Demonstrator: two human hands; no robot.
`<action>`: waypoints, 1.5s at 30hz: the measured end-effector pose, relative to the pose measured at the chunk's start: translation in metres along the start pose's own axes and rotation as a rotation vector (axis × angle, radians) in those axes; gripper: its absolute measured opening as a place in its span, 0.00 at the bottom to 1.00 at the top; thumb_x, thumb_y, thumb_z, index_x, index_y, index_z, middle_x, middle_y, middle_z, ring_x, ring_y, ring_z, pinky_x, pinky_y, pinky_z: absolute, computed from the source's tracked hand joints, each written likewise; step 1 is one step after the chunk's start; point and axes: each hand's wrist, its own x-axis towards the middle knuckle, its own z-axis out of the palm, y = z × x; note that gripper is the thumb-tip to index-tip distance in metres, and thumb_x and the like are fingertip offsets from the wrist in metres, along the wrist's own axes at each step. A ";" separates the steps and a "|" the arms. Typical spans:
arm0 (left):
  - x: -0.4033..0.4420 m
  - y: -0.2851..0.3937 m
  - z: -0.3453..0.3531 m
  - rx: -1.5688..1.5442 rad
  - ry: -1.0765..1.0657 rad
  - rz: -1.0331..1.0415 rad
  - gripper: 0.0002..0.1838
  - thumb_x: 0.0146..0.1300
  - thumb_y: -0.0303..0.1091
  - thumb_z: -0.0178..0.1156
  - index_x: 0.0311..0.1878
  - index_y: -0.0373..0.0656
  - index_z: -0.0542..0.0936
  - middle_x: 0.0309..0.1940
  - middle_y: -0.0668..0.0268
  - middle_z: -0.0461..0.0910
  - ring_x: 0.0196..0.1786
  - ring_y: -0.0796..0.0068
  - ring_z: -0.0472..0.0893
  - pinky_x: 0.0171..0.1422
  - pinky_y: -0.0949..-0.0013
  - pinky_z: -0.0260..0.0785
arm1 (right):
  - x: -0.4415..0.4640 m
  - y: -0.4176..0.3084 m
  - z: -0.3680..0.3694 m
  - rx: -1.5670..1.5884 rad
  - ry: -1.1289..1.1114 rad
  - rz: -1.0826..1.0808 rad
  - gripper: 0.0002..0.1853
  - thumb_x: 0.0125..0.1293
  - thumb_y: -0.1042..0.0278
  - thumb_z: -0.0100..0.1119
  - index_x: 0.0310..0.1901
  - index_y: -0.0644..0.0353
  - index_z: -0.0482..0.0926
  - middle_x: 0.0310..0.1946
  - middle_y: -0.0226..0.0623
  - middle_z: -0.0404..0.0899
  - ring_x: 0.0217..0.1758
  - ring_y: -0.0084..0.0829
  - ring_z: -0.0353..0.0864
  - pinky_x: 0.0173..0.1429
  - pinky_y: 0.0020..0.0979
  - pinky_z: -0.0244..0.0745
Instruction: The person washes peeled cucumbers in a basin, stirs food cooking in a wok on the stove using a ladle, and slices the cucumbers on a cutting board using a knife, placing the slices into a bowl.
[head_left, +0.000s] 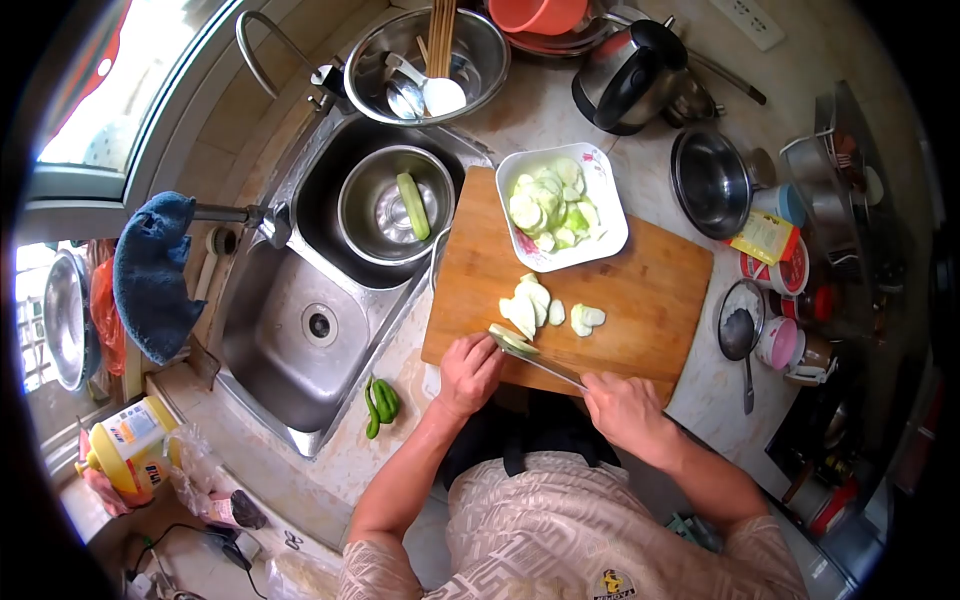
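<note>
A knife (545, 367) is gripped in my right hand (622, 408), its blade reaching left over the near edge of the wooden cutting board (650, 290). The fingers of my left hand (470, 374) are bent and closed at the board's near left edge, against a pale green vegetable piece (513, 341) beside the blade. Just beyond lie several thin slices (530, 303), with a smaller group (586, 319) to their right. A white square bowl (613, 247) full of similar slices rests on the board's far part.
Left of the board is a double sink (270, 330), holding a steel bowl (352, 215) with a peeled vegetable (412, 206). Green peppers (382, 402) lie on the counter. A kettle (632, 78), black bowl (710, 183) and ladle (738, 336) stand back and right.
</note>
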 end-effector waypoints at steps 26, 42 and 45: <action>-0.012 -0.004 0.009 0.005 0.071 -0.023 0.17 0.47 0.23 0.70 0.43 0.38 0.86 0.43 0.60 0.84 0.45 0.58 0.84 0.45 0.59 0.76 | 0.033 0.001 0.031 0.034 0.028 -0.030 0.08 0.75 0.64 0.55 0.38 0.58 0.76 0.24 0.45 0.80 0.27 0.53 0.84 0.29 0.53 0.77; -0.018 -0.007 0.012 -0.005 0.118 -0.024 0.17 0.46 0.25 0.68 0.44 0.38 0.86 0.44 0.61 0.85 0.46 0.61 0.83 0.43 0.60 0.73 | -0.003 -0.005 -0.001 -0.028 0.015 -0.024 0.07 0.72 0.63 0.60 0.40 0.56 0.76 0.27 0.41 0.79 0.26 0.53 0.83 0.30 0.53 0.76; -0.019 -0.008 0.013 -0.008 0.119 -0.032 0.17 0.46 0.25 0.68 0.44 0.38 0.86 0.44 0.61 0.85 0.46 0.62 0.83 0.43 0.61 0.72 | -0.002 -0.004 0.002 -0.046 0.013 -0.020 0.07 0.72 0.63 0.60 0.39 0.56 0.76 0.26 0.41 0.79 0.26 0.53 0.82 0.30 0.53 0.76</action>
